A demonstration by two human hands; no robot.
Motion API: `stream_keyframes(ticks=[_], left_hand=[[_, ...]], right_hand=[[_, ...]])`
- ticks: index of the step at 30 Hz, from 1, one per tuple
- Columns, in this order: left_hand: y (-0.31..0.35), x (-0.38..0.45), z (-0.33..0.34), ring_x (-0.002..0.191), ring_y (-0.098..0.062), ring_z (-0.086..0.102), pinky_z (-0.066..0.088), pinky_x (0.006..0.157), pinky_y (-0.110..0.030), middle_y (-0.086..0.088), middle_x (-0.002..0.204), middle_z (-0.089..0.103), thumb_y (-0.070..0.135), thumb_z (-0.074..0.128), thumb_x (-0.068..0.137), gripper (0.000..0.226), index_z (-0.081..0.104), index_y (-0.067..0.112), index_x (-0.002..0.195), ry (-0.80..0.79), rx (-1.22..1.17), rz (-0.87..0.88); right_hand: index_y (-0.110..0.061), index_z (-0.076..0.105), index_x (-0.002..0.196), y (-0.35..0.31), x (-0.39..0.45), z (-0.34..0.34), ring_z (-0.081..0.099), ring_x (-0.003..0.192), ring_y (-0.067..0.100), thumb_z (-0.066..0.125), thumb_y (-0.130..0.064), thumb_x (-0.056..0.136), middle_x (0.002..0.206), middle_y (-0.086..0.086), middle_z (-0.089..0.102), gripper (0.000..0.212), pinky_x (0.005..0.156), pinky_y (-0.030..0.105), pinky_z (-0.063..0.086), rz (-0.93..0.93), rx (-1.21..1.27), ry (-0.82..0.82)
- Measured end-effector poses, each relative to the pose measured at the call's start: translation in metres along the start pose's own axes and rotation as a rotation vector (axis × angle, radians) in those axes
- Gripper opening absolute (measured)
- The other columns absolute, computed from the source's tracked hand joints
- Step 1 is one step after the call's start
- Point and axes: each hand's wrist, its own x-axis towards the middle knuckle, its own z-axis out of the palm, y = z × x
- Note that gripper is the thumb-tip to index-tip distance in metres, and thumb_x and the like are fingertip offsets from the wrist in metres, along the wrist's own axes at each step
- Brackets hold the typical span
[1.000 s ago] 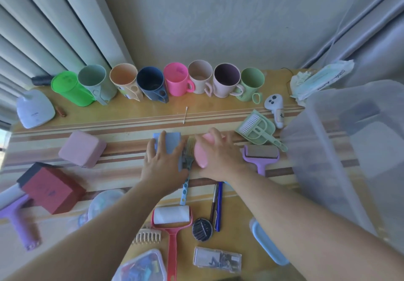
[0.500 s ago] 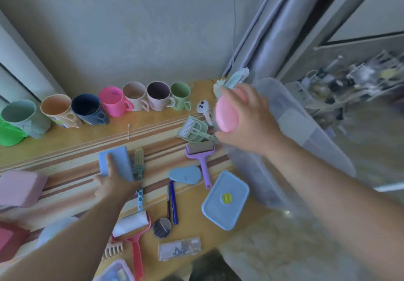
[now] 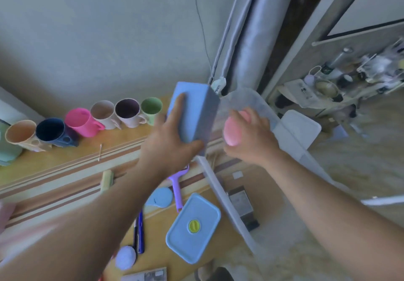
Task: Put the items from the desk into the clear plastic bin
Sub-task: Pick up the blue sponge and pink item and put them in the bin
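My left hand (image 3: 169,141) grips a blue rectangular block (image 3: 197,110), lifted above the desk beside the clear plastic bin (image 3: 220,195). My right hand (image 3: 251,141) holds a round pink object (image 3: 232,131) over the bin's open top. The bin stands off the desk's right end, and its near wall runs down toward me. Dark flat items (image 3: 241,204) lie on its bottom.
A row of coloured mugs (image 3: 83,122) lines the wall. On the desk (image 3: 65,167) lie a blue lidded box (image 3: 194,228), purple brush (image 3: 176,186), blue oval piece (image 3: 160,197), pens (image 3: 140,232) and a green brush (image 3: 107,180). A cluttered shelf (image 3: 328,86) stands at right.
My left hand has lifted the blue block off the desk and carried it right toward the bin. My right hand has lowered the pink object over the bin.
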Motion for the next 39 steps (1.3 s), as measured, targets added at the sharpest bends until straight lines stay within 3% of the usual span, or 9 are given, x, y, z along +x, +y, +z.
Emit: stream_keyframes(ticks=[5,10,13,18,21,24,29,33,39], left_hand=[[0.063,0.024,0.087,0.093,-0.041,0.055,0.053,0.083,-0.051,-0.011,0.12,0.041,0.062,0.053,0.081,0.098,-0.017,0.06,0.15,-0.212,0.179,0.028],[0.045,0.048,0.155,0.114,-0.043,0.049,0.044,0.102,-0.05,-0.021,0.129,0.037,0.064,0.046,0.085,0.095,-0.022,0.055,0.151,-0.398,0.37,-0.086],[0.031,0.063,0.173,0.122,-0.046,0.043,0.039,0.105,-0.051,-0.022,0.133,0.031,0.058,0.053,0.085,0.099,-0.021,0.056,0.152,-0.433,0.392,-0.173],[0.018,0.088,0.192,0.116,-0.046,0.045,0.041,0.09,-0.045,-0.022,0.131,0.029,0.053,0.057,0.089,0.098,-0.014,0.049,0.157,-0.393,0.405,-0.273],[0.012,0.093,0.195,0.116,-0.046,0.047,0.035,0.081,-0.041,-0.024,0.133,0.028,0.05,0.064,0.088,0.105,-0.014,0.046,0.158,-0.399,0.419,-0.314],[0.012,0.096,0.199,0.115,-0.046,0.046,0.042,0.087,-0.042,-0.022,0.131,0.029,0.05,0.065,0.086,0.108,-0.014,0.044,0.158,-0.416,0.391,-0.296],[0.015,0.116,0.21,0.124,-0.042,0.042,0.037,0.104,-0.059,-0.014,0.144,0.03,0.041,0.065,0.086,0.102,-0.008,0.05,0.156,-0.355,0.589,-0.032],[0.007,0.142,0.224,0.14,-0.04,0.022,0.039,0.106,-0.062,-0.007,0.161,0.013,0.022,0.062,0.091,0.088,0.01,0.048,0.157,-0.402,0.668,0.195],[-0.012,0.146,0.246,0.148,-0.045,0.013,0.05,0.099,-0.06,-0.015,0.166,0.007,0.013,0.06,0.096,0.067,0.034,0.037,0.153,-0.438,0.602,0.243]], right_hand=[[-0.049,0.029,0.145,0.065,-0.01,0.041,0.041,0.122,0.043,0.071,-0.062,0.068,0.139,-0.004,0.031,0.089,0.088,0.057,0.054,0.103,0.067,-0.113],[-0.052,0.015,0.154,0.096,-0.014,0.099,0.035,0.128,0.042,0.075,-0.057,0.068,0.152,-0.005,0.016,0.105,0.099,0.051,0.049,0.157,0.074,-0.331],[-0.054,0.011,0.155,0.102,0.002,0.12,0.029,0.135,0.041,0.078,-0.055,0.067,0.159,-0.005,0.009,0.111,0.103,0.052,0.046,0.151,0.091,-0.363],[-0.052,0.016,0.155,0.096,0.036,0.142,0.032,0.138,0.045,0.086,-0.059,0.064,0.16,0.002,0.014,0.115,0.104,0.054,0.042,0.035,-0.023,-0.242],[-0.053,0.01,0.158,0.097,0.044,0.14,0.018,0.15,0.046,0.084,-0.071,0.064,0.166,0.005,0.008,0.121,0.115,0.061,0.031,0.039,0.024,-0.267],[-0.049,0.001,0.162,0.099,0.033,0.13,-0.001,0.157,0.042,0.078,-0.078,0.069,0.173,0.005,-0.006,0.124,0.123,0.065,0.018,0.03,0.056,-0.301],[-0.046,0.021,0.156,0.109,0.01,0.128,0.015,0.149,0.044,0.073,-0.044,0.084,0.17,0.007,0.004,0.089,0.116,0.058,0.034,-0.069,-0.056,-0.213],[-0.044,0.028,0.155,0.11,0.011,0.132,0.021,0.143,0.039,0.079,-0.017,0.084,0.168,0.005,0.012,0.091,0.104,0.047,0.048,-0.091,-0.054,-0.161],[-0.036,0.044,0.152,0.119,0.003,0.156,0.031,0.147,0.043,0.087,-0.007,0.076,0.163,0.009,0.034,0.092,0.085,0.051,0.062,-0.124,-0.034,-0.048]])
